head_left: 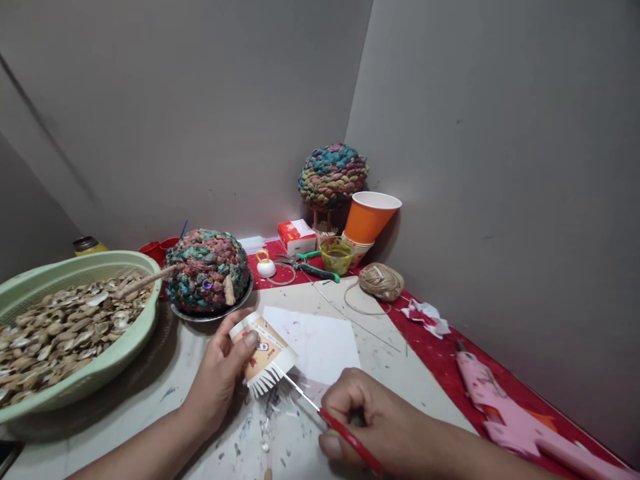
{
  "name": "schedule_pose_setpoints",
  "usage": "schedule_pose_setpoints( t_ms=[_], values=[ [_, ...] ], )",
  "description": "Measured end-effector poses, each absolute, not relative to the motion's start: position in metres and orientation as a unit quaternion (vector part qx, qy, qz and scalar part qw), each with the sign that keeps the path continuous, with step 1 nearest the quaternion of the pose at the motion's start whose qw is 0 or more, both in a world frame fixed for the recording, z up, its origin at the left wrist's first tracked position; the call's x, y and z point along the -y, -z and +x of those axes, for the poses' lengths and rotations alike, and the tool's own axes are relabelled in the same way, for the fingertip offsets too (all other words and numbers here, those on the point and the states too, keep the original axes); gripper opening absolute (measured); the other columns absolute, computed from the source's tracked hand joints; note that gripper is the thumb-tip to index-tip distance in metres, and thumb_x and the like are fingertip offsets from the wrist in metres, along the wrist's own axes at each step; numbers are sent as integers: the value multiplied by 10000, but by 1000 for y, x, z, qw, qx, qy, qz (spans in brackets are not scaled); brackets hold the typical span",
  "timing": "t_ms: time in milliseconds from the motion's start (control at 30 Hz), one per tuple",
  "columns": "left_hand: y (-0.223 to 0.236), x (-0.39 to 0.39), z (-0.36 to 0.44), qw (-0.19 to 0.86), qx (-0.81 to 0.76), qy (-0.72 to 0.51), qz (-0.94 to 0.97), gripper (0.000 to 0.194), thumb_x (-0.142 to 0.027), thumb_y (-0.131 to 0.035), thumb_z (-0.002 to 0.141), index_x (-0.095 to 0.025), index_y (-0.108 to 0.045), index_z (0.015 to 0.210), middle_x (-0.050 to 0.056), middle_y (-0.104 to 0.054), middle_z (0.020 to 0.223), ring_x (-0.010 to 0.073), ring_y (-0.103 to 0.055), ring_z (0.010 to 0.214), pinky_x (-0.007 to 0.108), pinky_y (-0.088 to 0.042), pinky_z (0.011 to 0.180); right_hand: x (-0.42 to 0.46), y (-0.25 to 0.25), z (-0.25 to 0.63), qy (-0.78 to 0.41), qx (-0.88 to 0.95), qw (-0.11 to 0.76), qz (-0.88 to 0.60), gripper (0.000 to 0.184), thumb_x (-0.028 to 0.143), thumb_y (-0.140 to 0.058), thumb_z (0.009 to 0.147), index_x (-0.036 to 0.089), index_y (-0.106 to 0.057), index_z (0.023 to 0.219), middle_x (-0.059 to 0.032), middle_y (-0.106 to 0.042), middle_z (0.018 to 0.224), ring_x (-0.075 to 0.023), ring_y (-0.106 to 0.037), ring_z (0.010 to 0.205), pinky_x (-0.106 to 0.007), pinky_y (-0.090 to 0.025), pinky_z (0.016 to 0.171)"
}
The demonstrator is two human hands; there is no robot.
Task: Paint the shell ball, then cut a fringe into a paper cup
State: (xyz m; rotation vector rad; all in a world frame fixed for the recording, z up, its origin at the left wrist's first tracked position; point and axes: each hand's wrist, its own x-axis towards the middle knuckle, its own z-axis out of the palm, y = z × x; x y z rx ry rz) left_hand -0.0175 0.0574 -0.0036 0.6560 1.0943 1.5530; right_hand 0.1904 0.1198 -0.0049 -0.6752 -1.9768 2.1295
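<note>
My left hand [225,363] is closed on a printed paper cup [270,347], its thumb pressed on the tan side. A row of narrow slits makes a white fringe along the cup's lower edge. In my right hand [373,413] is a pair of scissors [345,430] with red handles. The blades reach to the cup's edge at the end of the fringe. Beneath lies a white sheet of paper [325,337] on the pale, paint-marked table cover [400,373]. Behind my left hand, a ball covered in painted shells [207,267] rests in a metal bowl.
A green basket [150,313] of nut shells stands at left. Behind are pliers [320,272], a yellowish bowl [336,257], orange paper cups [370,220], a second shell-covered ball [333,175] and twine [381,282]. A pink glue gun [505,407] lies at right, near grey walls.
</note>
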Motion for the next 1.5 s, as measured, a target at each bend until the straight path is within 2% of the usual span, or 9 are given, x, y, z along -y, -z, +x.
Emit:
schedule_pose_setpoints(
  t_ms=[100,233,467,633,900,1033,1200,1333,1500],
  values=[
    [1,-58,-15,560,-456,-646,247,504,-360,-818,773,-207,-627,1213,76,-791,1014,209,-752,805,277,-564,730,-117,1,189,-697,668,96,-243,611,549,-806,657,180,-363,454,105,-298,414,-15,-221,427,-189,-160,407],
    [2,-58,-13,582,-452,-627,253,420,-354,-811,783,-185,-664,1139,87,-801,963,241,-762,836,301,-577,731,-116,1,188,-680,680,93,-257,637,514,-836,647,180,-336,437,112,-258,394,-14,-205,416,-189,-148,405],
    [6,-59,-15,588,-442,-622,268,351,-323,-817,786,-178,-676,1072,73,-801,926,196,-753,765,274,-569,730,-120,7,192,-721,648,71,-235,693,711,-784,619,171,-384,449,101,-327,395,-9,-234,401,-182,-179,398],
    [6,-59,-15,592,-436,-621,270,432,-317,-819,785,-188,-645,1159,70,-797,954,194,-750,763,267,-567,711,-122,6,193,-726,643,60,-236,642,604,-811,658,171,-387,444,96,-342,394,-4,-244,392,-167,-189,384],
    [9,-59,-17,591,-426,-620,292,352,-296,-790,816,-197,-656,1125,61,-794,968,186,-753,808,271,-582,769,-119,6,193,-729,644,73,-219,556,423,-787,719,173,-369,450,93,-341,398,-10,-250,411,-156,-183,395],
    [5,-58,-16,595,-420,-627,276,368,-308,-824,776,-199,-674,1094,48,-795,906,181,-749,759,249,-579,713,-121,2,193,-720,660,56,-206,512,344,-757,731,180,-363,447,98,-323,401,-14,-244,413,-159,-205,402],
    [3,-60,-20,567,-427,-653,263,363,-324,-823,771,-194,-697,1085,35,-793,879,186,-746,766,228,-566,666,-124,4,196,-715,672,50,-189,498,311,-746,719,187,-344,451,104,-310,400,-12,-225,403,-167,-175,397],
    [3,-61,-23,558,-424,-668,251,324,-316,-803,792,-197,-705,1077,27,-795,929,185,-748,814,232,-571,713,-125,5,197,-709,675,48,-198,515,348,-755,724,188,-346,457,101,-308,408,-17,-229,405,-173,-178,399],
    [4,-62,-23,555,-423,-671,248,311,-323,-810,784,-193,-711,1050,15,-795,904,165,-740,790,212,-569,705,-125,4,196,-700,688,62,-184,616,565,-746,727,188,-342,456,101,-276,416,-18,-202,423,-175,-193,403]
  ],
)
